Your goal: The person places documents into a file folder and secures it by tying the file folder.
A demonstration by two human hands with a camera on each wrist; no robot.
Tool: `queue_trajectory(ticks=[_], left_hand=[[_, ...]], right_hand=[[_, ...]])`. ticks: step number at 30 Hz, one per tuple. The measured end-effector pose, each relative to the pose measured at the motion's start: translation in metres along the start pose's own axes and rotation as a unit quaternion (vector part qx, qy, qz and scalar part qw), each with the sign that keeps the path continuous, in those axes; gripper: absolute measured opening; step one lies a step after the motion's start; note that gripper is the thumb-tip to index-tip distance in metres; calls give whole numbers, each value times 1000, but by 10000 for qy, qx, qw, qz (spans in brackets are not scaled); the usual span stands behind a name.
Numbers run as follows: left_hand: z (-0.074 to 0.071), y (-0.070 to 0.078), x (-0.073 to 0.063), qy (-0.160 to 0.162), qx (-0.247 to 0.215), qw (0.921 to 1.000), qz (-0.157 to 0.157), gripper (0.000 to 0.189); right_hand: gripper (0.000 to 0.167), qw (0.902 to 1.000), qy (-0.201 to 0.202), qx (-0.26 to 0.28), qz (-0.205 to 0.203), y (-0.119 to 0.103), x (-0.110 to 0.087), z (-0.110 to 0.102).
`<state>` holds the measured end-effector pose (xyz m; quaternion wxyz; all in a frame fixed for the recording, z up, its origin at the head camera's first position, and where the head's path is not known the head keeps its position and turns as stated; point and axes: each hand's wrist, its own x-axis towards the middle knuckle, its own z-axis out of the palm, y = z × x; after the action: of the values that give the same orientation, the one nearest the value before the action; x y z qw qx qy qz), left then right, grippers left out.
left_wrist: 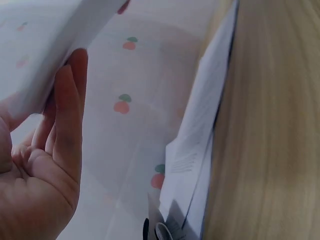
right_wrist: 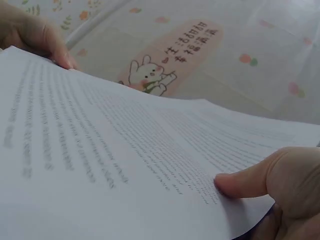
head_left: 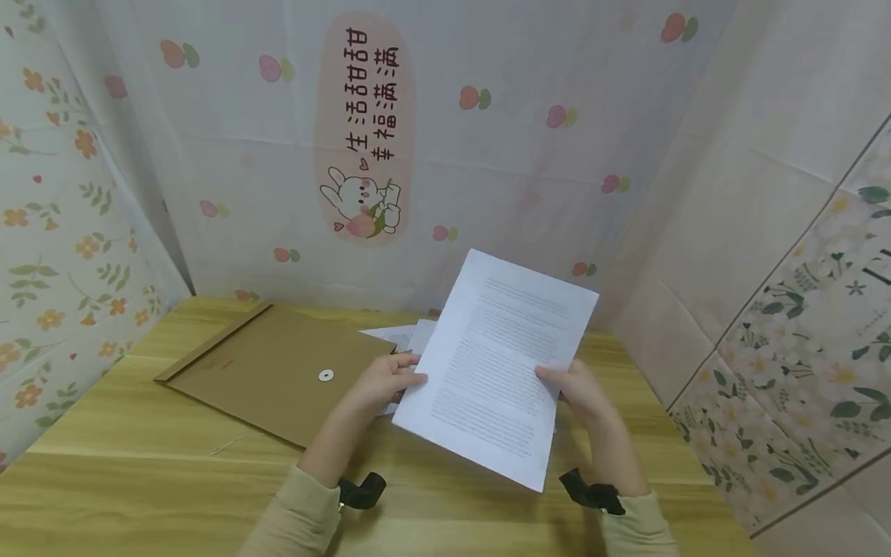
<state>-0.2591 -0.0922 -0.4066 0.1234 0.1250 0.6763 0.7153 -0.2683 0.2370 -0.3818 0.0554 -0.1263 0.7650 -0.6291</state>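
A printed sheet of white paper (head_left: 501, 363) is held up tilted above the table; whether it is one sheet or a few, I cannot tell. My left hand (head_left: 386, 381) pinches its left edge, thumb on the printed face and fingers behind, as the left wrist view also shows with the hand (left_wrist: 50, 145). At the opposite edge my right hand (head_left: 576, 387) grips the paper, its thumb (right_wrist: 245, 183) pressing on the text. Other printed papers (left_wrist: 192, 150) lie on the table behind the held sheet, partly hidden by it.
A brown document envelope (head_left: 278, 371) with a white round button (head_left: 326, 375) lies on the wooden table (head_left: 445, 526) at left. A thin string (head_left: 233, 444) lies before it. Patterned curtains (head_left: 522, 155) hang behind and at both sides.
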Motion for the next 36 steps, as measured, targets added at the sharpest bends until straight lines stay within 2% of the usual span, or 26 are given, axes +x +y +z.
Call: queue_trajectory(ticks=[4, 7, 9, 12, 14, 17, 21, 23, 26, 28, 30, 31, 33, 36], left_hand=[[0, -2, -2, -278, 32, 9996, -17, 39], [0, -3, -5, -239, -120, 9996, 67, 35], [1, -3, -6, -92, -272, 9995, 123, 35], [3, -1, -8, 514, -475, 9974, 144, 34], [3, 1, -8, 1066, -668, 9919, 183, 34], [1, 6, -9, 1880, -1019, 9766, 247, 33], [-2, 11, -11, 2497, -1365, 9580, 365, 34], [-4, 12, -12, 2675, -1465, 9512, 473, 34], [-3, 11, -12, 2861, -1811, 9384, 689, 33], [0, 10, -11, 2986, -1967, 9308, 761, 31], [5, 9, -10, 3111, -2182, 9219, 758, 30], [8, 8, -10, 3157, -2277, 9180, 763, 30], [14, 7, -10, 3199, -2403, 9127, 828, 29], [21, 6, -11, 3111, -2573, 9094, 1004, 29]], right_hand=[[39, 9975, -650, -254, -71, 0, 1, 7], [37, 9945, -1001, -312, -38, -1, 0, 15], [37, 9940, -1053, -284, 26, -2, 0, 20], [39, 9949, -989, -189, 102, -4, 1, 28], [39, 9961, -860, -132, 168, -5, 1, 32], [40, 9967, -750, -57, 298, -5, 2, 36], [38, 9966, -706, 86, 421, -3, 1, 42], [34, 9970, -562, 219, 486, -2, 1, 46], [25, 9952, 3, 741, 646, 0, 1, 54], [20, 9862, 529, 1336, 827, 2, 3, 62], [21, 9714, 1006, 1938, 937, 4, 4, 71], [22, 9645, 1175, 2157, 968, 5, 4, 76], [27, 9574, 1358, 2364, 954, 6, 2, 86], [32, 9677, 1241, 2065, 747, 7, -2, 100]])
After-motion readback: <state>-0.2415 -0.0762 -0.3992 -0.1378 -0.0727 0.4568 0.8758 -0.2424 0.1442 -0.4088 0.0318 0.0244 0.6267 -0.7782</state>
